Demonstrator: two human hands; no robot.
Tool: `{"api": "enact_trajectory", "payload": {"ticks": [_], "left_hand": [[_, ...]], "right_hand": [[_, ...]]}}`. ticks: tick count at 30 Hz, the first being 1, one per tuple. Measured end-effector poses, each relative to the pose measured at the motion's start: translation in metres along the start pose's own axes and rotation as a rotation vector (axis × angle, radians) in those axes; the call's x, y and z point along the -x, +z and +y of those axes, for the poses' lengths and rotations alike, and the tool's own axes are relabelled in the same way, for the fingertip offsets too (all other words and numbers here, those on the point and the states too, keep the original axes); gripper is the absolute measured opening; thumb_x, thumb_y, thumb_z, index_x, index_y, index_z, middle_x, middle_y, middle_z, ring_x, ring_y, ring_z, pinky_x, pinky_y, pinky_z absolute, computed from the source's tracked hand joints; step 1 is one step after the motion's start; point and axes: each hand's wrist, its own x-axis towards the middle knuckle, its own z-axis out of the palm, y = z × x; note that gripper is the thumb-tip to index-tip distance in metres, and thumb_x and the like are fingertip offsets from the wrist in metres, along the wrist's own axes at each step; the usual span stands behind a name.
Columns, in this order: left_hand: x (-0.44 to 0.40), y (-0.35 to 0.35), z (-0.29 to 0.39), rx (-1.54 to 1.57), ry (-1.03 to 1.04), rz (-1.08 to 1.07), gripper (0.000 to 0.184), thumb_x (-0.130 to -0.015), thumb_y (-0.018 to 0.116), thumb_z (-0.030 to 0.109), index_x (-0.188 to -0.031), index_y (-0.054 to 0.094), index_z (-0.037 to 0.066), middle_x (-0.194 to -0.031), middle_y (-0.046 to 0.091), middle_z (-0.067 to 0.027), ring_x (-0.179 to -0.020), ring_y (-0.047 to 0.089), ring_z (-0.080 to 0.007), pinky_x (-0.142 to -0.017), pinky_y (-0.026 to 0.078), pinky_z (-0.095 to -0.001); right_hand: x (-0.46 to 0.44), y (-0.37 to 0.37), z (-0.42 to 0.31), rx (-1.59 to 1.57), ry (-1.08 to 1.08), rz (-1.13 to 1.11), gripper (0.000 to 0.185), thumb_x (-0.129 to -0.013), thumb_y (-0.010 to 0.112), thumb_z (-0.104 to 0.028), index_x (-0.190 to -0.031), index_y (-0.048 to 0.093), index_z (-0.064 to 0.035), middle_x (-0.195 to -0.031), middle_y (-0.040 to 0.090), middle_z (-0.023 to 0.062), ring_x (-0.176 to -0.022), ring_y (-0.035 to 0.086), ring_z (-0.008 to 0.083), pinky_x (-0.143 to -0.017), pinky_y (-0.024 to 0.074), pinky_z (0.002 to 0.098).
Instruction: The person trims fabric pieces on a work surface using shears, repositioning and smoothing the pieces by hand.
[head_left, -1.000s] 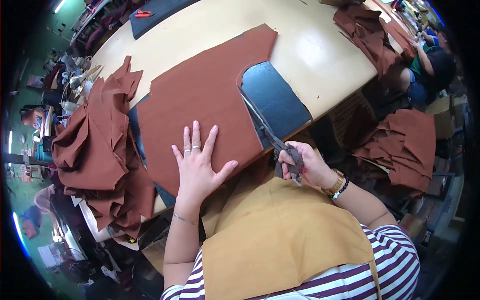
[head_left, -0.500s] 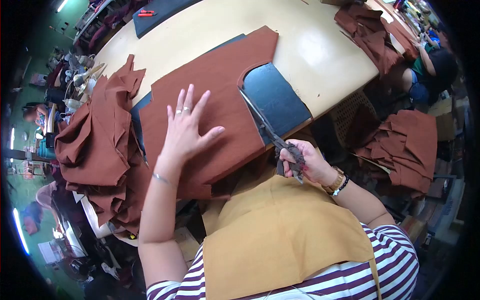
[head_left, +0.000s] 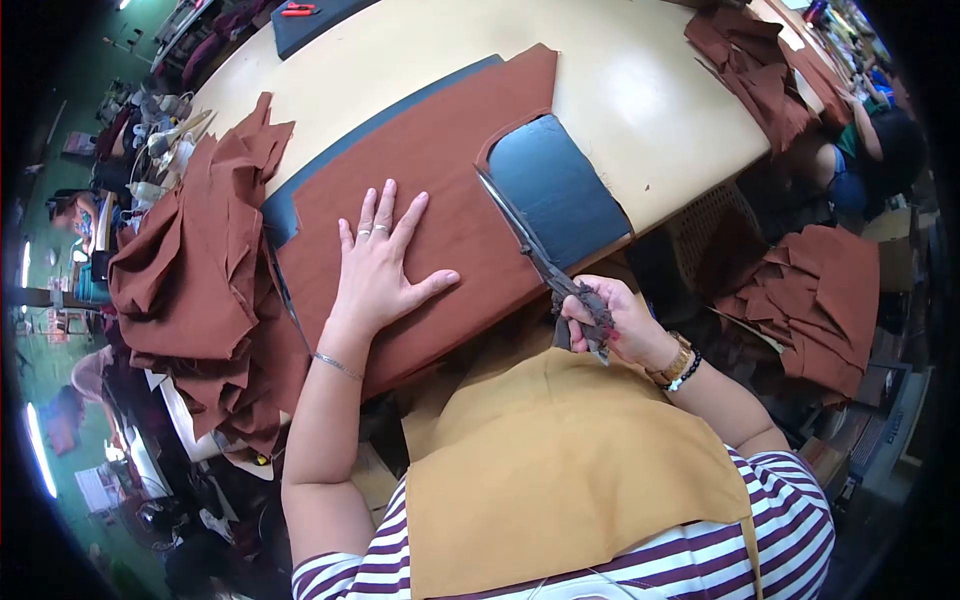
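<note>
A reddish-brown fabric piece (head_left: 440,150) with a curved cutout at its right side lies over a dark blue board (head_left: 555,180) on the table. My left hand (head_left: 380,265) rests flat on this fabric, fingers spread, with rings on it. In my right hand (head_left: 620,325) is a pair of scissors (head_left: 530,240), its handles wrapped in dark grey cloth. The scissor blades point up and left along the fabric's right edge, tips near the curve. The wrapped handles are partly hidden by my fingers.
Crumpled brown fabric (head_left: 190,270) hangs over the table's left side. More brown fabric lies at the upper right (head_left: 740,75) and in a pile (head_left: 815,305) below right. Red-handled snips (head_left: 299,10) rest on a dark pad at the back. Another person (head_left: 880,140) sits at the far right.
My left hand has moved slightly right and down on the fabric. The fabric's left end has shifted toward me, showing more blue board behind it. The scissors stay in my right hand.
</note>
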Motion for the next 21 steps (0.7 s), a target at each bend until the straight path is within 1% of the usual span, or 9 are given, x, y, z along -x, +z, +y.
{"api": "enact_trajectory", "payload": {"ticks": [6,7,10,11,14,15,16,18,21], "left_hand": [[0.016,-0.003,0.02,0.036,-0.061,-0.042,0.098,-0.068,0.063,0.071,-0.147,0.033,0.022,-0.155,0.017,-0.0171,-0.143,0.012,-0.0391,-0.105,0.013,-0.0697],[0.019,-0.002,0.022,0.029,-0.078,-0.049,0.098,-0.07,0.062,0.071,-0.147,0.031,0.021,-0.155,0.016,-0.0179,-0.143,0.011,-0.0399,-0.105,0.013,-0.0703],[0.029,0.0,0.036,0.049,-0.159,-0.069,0.096,-0.073,0.06,0.071,-0.148,0.03,0.02,-0.155,0.015,-0.0195,-0.143,0.008,-0.0414,-0.104,0.012,-0.0714],[0.032,-0.002,0.042,0.088,-0.182,-0.085,0.087,-0.081,0.056,0.065,-0.148,0.028,0.018,-0.155,0.014,-0.0212,-0.143,0.008,-0.043,-0.103,0.013,-0.0725],[0.022,-0.012,0.046,0.189,-0.239,-0.101,0.076,-0.087,0.053,0.057,-0.148,0.03,0.017,-0.154,0.014,-0.0218,-0.142,0.01,-0.0437,-0.102,0.015,-0.0729],[0.012,-0.013,0.04,0.086,-0.183,-0.055,0.07,-0.09,0.052,0.052,-0.147,0.031,0.016,-0.154,0.014,-0.0226,-0.142,0.012,-0.0443,-0.101,0.016,-0.0734],[-0.001,-0.013,0.03,0.014,-0.1,-0.001,0.07,-0.089,0.052,0.052,-0.146,0.033,0.017,-0.154,0.016,-0.0206,-0.142,0.013,-0.0422,-0.103,0.016,-0.0719],[-0.035,-0.015,0.004,-0.107,0.124,0.041,0.077,-0.086,0.053,0.059,-0.147,0.031,0.019,-0.155,0.017,-0.0173,-0.143,0.013,-0.0387,-0.109,0.015,-0.065],[-0.068,-0.018,-0.022,-0.09,0.316,-0.096,0.091,-0.076,0.055,0.07,-0.148,0.03,0.019,-0.156,0.017,-0.0144,-0.143,0.013,-0.0369,-0.111,0.012,-0.0613]], "right_hand": [[-0.004,0.005,-0.008,0.012,0.019,0.016,0.021,-0.089,0.067,-0.026,-0.09,0.057,-0.0077,-0.069,0.061,0.0013,-0.054,0.059,0.0079,-0.05,0.0466,0.0207],[-0.003,0.006,-0.009,0.016,0.02,0.034,0.019,-0.089,0.067,-0.025,-0.089,0.058,-0.0079,-0.068,0.06,0.0009,-0.055,0.059,0.0077,-0.05,0.0467,0.0208],[0.001,0.002,-0.001,-0.027,0.006,-0.005,0.019,-0.089,0.067,-0.025,-0.087,0.057,-0.0088,-0.067,0.06,0.0007,-0.055,0.058,0.0072,-0.05,0.0468,0.0209],[0.003,0.003,0.0,-0.026,0.013,-0.015,0.019,-0.089,0.066,-0.025,-0.085,0.057,-0.0094,-0.066,0.06,0.0006,-0.055,0.058,0.0069,-0.05,0.0463,0.0203],[0.009,0.005,-0.006,0.031,0.033,0.009,0.018,-0.089,0.067,-0.025,-0.084,0.057,-0.0097,-0.067,0.06,0.0008,-0.054,0.058,0.0067,-0.05,0.0458,0.0195],[0.01,0.005,-0.006,0.039,0.036,0.013,0.018,-0.089,0.067,-0.025,-0.084,0.057,-0.0098,-0.067,0.06,0.0007,-0.054,0.058,0.0066,-0.05,0.0456,0.0192],[0.009,0.004,-0.006,0.048,0.037,0.014,0.018,-0.089,0.067,-0.025,-0.085,0.057,-0.0099,-0.067,0.06,0.0007,-0.054,0.058,0.0064,-0.05,0.0455,0.019],[0.008,0.003,-0.006,0.054,0.035,0.006,0.019,-0.089,0.067,-0.026,-0.085,0.057,-0.0101,-0.067,0.06,0.0006,-0.054,0.058,0.0061,-0.05,0.0454,0.0188],[0.004,0.002,-0.007,0.047,0.033,0.005,0.02,-0.089,0.067,-0.027,-0.085,0.058,-0.0102,-0.067,0.06,0.0004,-0.054,0.058,0.0057,-0.05,0.0454,0.0188]]}}
